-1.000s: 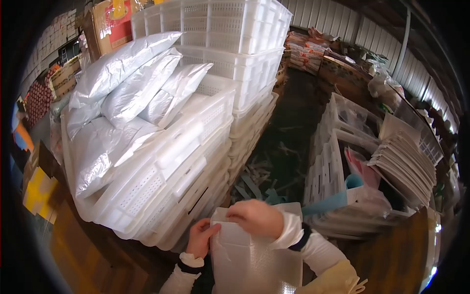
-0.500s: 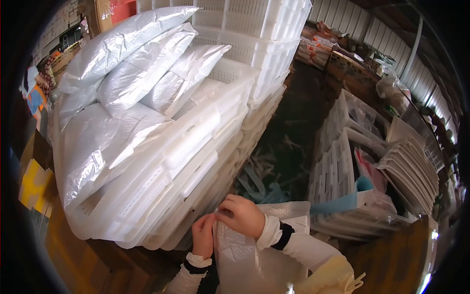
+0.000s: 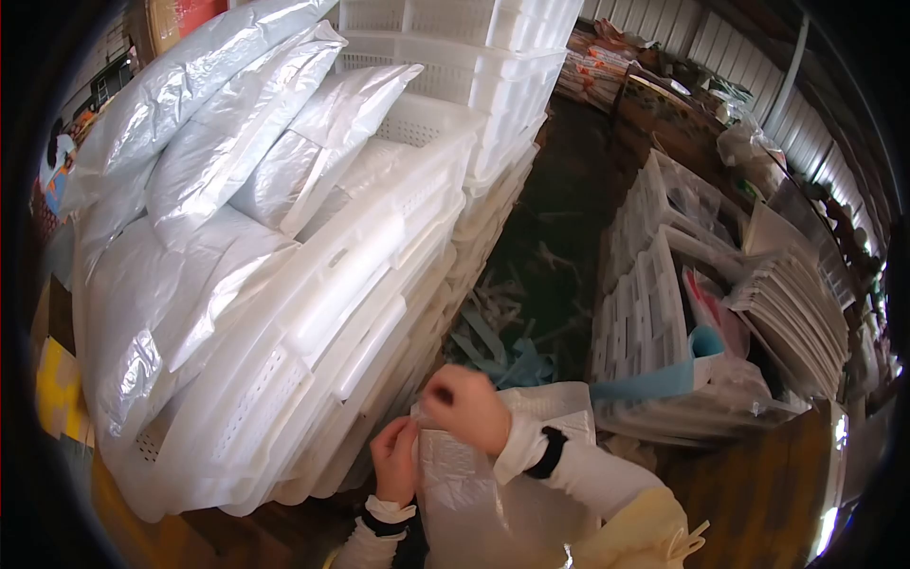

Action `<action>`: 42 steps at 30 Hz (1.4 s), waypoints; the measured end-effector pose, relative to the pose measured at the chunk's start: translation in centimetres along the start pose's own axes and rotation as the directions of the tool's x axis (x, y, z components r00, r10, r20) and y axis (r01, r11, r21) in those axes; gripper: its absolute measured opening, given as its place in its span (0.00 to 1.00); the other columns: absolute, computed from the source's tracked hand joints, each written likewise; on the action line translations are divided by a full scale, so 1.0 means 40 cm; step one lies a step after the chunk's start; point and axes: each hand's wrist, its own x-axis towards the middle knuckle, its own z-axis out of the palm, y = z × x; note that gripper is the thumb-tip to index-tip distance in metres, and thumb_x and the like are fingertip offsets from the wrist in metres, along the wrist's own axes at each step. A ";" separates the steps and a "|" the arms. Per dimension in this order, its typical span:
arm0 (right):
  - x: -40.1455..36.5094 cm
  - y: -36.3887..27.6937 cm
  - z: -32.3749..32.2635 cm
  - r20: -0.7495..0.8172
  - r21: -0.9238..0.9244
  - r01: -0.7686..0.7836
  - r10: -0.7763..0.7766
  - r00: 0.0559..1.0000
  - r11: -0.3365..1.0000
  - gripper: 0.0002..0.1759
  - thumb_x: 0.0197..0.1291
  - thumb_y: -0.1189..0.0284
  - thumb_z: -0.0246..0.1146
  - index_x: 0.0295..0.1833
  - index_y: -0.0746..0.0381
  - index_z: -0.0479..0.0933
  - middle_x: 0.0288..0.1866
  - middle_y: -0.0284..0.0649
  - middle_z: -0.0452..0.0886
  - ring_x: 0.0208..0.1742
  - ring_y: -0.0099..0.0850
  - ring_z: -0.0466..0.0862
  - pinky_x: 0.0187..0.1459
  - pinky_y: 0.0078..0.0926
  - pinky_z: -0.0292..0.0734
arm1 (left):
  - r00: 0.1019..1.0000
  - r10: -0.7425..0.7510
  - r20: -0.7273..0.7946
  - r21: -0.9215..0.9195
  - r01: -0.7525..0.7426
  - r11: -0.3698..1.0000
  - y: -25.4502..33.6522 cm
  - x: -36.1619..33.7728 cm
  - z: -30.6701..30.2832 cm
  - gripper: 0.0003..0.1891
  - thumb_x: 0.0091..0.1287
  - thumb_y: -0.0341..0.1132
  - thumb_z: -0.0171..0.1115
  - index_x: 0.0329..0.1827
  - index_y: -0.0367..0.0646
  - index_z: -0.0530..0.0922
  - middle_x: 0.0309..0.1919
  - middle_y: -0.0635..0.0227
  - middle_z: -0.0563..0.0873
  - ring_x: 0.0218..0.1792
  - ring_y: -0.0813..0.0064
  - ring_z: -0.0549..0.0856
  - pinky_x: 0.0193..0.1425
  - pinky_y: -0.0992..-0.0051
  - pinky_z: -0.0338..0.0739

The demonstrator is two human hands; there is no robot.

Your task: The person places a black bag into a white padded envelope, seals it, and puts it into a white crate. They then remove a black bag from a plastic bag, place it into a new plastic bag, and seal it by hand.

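Silver pouches: plump, shiny silver film pouches (image 3: 242, 142) are heaped aslant at 10 o'clock, probably because their rounded sides slide and settle against one another.
Low stack: white perforated plastic crates (image 3: 355, 275) are nested at 9 o'clock; the pouches are borne by the top one, its wall presumably keeping them from slipping off.
Left hand: at 6:30, the bare left hand (image 3: 394, 459) is narrowed, thumb and forefinger brought together on the upper left edge of a glossy, translucent white plastic packet (image 3: 493, 503), seemingly so that the corner is steadied.
Right hand: at 6 o'clock, the right hand (image 3: 464, 408) is curled just above the packet's top edge; whether any film is gripped cannot be told.
Packet: it is spread just before 6 o'clock, in front of the body, where both hands can reach it.
Floor strips: loose teal strips (image 3: 521, 366) are scattered at 5 o'clock.
Right crates: white slatted plastic crates (image 3: 645, 308) are stacked at 3 o'clock, with thin, pale flat sheets (image 3: 794, 308) leaned in a tilted row, perhaps for easy separation.
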 end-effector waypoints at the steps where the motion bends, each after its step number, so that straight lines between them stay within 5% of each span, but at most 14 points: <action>1: 0.025 0.004 -0.024 -0.080 -0.014 -0.038 0.037 0.996 0.999 0.06 0.48 0.74 0.64 0.31 0.66 0.78 0.26 0.43 0.80 0.27 0.34 0.81 0.32 0.27 0.75 | 1.000 -0.006 -0.008 0.012 0.006 1.000 -0.008 0.010 -0.006 0.11 0.66 0.32 0.57 0.41 0.30 0.79 0.33 0.70 0.81 0.35 0.83 0.75 0.42 0.82 0.69; 4: 0.161 -0.031 -0.313 -0.474 0.099 -0.208 0.230 0.850 0.973 0.07 0.49 0.73 0.64 0.28 0.67 0.80 0.23 0.38 0.81 0.24 0.22 0.76 0.25 0.25 0.71 | 0.999 -0.039 -0.029 0.063 0.041 0.997 -0.030 0.021 -0.026 0.12 0.65 0.34 0.58 0.42 0.31 0.78 0.36 0.69 0.81 0.39 0.81 0.75 0.45 0.80 0.69; 7: 0.253 0.131 -0.652 -0.805 -0.051 -0.108 0.023 0.592 0.993 0.07 0.50 0.74 0.63 0.30 0.68 0.80 0.23 0.35 0.80 0.21 0.20 0.74 0.26 0.24 0.71 | 0.996 -0.072 -0.060 0.107 0.079 0.991 -0.035 0.023 -0.030 0.15 0.66 0.38 0.57 0.44 0.33 0.77 0.40 0.67 0.80 0.42 0.79 0.75 0.47 0.78 0.68; 9: 0.256 0.092 -0.749 -0.896 -0.162 -0.222 -0.048 0.442 0.962 0.08 0.51 0.72 0.62 0.30 0.68 0.80 0.23 0.36 0.80 0.23 0.24 0.78 0.29 0.24 0.73 | 0.990 -0.094 -0.104 0.086 0.103 0.991 -0.039 0.016 -0.027 0.16 0.67 0.41 0.56 0.44 0.33 0.77 0.40 0.67 0.80 0.42 0.78 0.75 0.48 0.77 0.68; 12: 0.282 0.063 -0.755 -0.903 -0.118 0.008 -0.110 0.416 0.993 0.09 0.52 0.71 0.62 0.31 0.66 0.80 0.23 0.40 0.81 0.27 0.30 0.82 0.32 0.25 0.75 | 0.991 -0.093 0.100 0.025 0.091 0.996 -0.028 0.015 -0.035 0.17 0.67 0.42 0.54 0.44 0.34 0.77 0.39 0.66 0.80 0.40 0.76 0.75 0.46 0.75 0.69; 15: 0.307 0.132 -0.710 -0.713 -0.590 -0.223 -0.371 0.595 0.776 0.07 0.51 0.70 0.62 0.32 0.61 0.81 0.31 0.47 0.82 0.34 0.46 0.83 0.37 0.35 0.76 | 0.970 -0.086 0.229 -0.022 0.093 0.995 -0.018 0.002 -0.038 0.15 0.62 0.34 0.60 0.49 0.35 0.74 0.43 0.63 0.80 0.44 0.73 0.78 0.49 0.74 0.71; 17: 0.316 0.254 -0.678 -0.513 -0.683 -0.203 -0.263 0.817 0.702 0.09 0.51 0.73 0.58 0.36 0.61 0.82 0.37 0.48 0.83 0.41 0.48 0.81 0.46 0.38 0.76 | 0.959 -0.123 0.256 -0.023 0.134 0.991 0.016 -0.015 -0.019 0.18 0.59 0.29 0.63 0.52 0.36 0.72 0.45 0.63 0.80 0.47 0.71 0.78 0.53 0.73 0.72; 18: 0.309 0.345 -0.662 -0.357 -0.755 -0.212 -0.118 0.927 0.621 0.25 0.49 0.71 0.61 0.57 0.57 0.75 0.49 0.56 0.78 0.49 0.52 0.79 0.54 0.41 0.74 | 0.950 -0.163 0.267 -0.038 0.179 0.983 0.026 -0.021 -0.019 0.21 0.57 0.26 0.64 0.54 0.36 0.71 0.46 0.62 0.80 0.48 0.70 0.78 0.54 0.73 0.72; 20: 0.262 0.352 -0.562 -0.198 -0.688 -0.462 0.467 0.862 0.560 0.57 0.46 0.64 0.67 0.75 0.44 0.36 0.65 0.71 0.58 0.60 0.64 0.68 0.62 0.46 0.67 | 0.927 -0.237 0.290 -0.069 0.267 0.961 0.040 -0.029 -0.021 0.25 0.53 0.22 0.65 0.56 0.36 0.69 0.48 0.61 0.79 0.51 0.69 0.78 0.58 0.72 0.71; 26: 0.156 0.312 -0.491 -0.274 -0.478 -0.191 0.061 0.960 0.857 0.40 0.59 0.72 0.61 0.74 0.46 0.49 0.43 0.54 0.82 0.45 0.41 0.84 0.47 0.32 0.75 | 0.883 -0.345 0.318 0.122 0.323 0.939 0.030 -0.041 -0.033 0.28 0.52 0.21 0.65 0.58 0.34 0.69 0.48 0.60 0.81 0.47 0.70 0.81 0.53 0.72 0.75; 29: -0.025 0.209 -0.449 -0.228 0.039 -0.222 0.225 0.947 0.974 0.38 0.59 0.64 0.64 0.72 0.57 0.55 0.51 0.57 0.78 0.53 0.41 0.80 0.53 0.32 0.74 | 0.897 -0.320 0.304 0.155 0.285 0.946 -0.004 -0.037 -0.040 0.28 0.52 0.20 0.65 0.59 0.34 0.69 0.47 0.60 0.81 0.45 0.70 0.82 0.50 0.72 0.76; 34: -0.355 0.174 -0.376 0.055 0.485 -0.620 0.686 0.726 0.617 0.51 0.50 0.61 0.71 0.71 0.71 0.50 0.56 0.50 0.74 0.54 0.35 0.76 0.57 0.29 0.70 | 0.885 -0.366 0.286 0.084 0.358 0.930 -0.018 -0.039 -0.037 0.29 0.53 0.21 0.64 0.60 0.31 0.68 0.49 0.57 0.81 0.48 0.66 0.81 0.54 0.69 0.75; 38: -0.457 0.144 -0.351 0.285 0.486 -0.647 0.593 0.753 0.587 0.49 0.46 0.67 0.74 0.69 0.70 0.54 0.59 0.47 0.73 0.56 0.31 0.75 0.56 0.26 0.69 | 0.755 -0.459 0.469 0.235 0.394 0.888 0.014 -0.067 -0.026 0.31 0.51 0.22 0.67 0.60 0.32 0.68 0.51 0.57 0.80 0.53 0.63 0.79 0.59 0.67 0.72; 42: -0.466 0.137 -0.357 0.353 0.391 -0.727 0.637 0.685 0.564 0.36 0.46 0.72 0.73 0.60 0.70 0.68 0.53 0.42 0.77 0.52 0.28 0.77 0.55 0.24 0.70 | 0.767 -0.468 0.438 0.233 0.406 0.884 0.008 -0.101 -0.023 0.31 0.50 0.23 0.69 0.59 0.33 0.69 0.49 0.57 0.80 0.49 0.65 0.80 0.55 0.69 0.74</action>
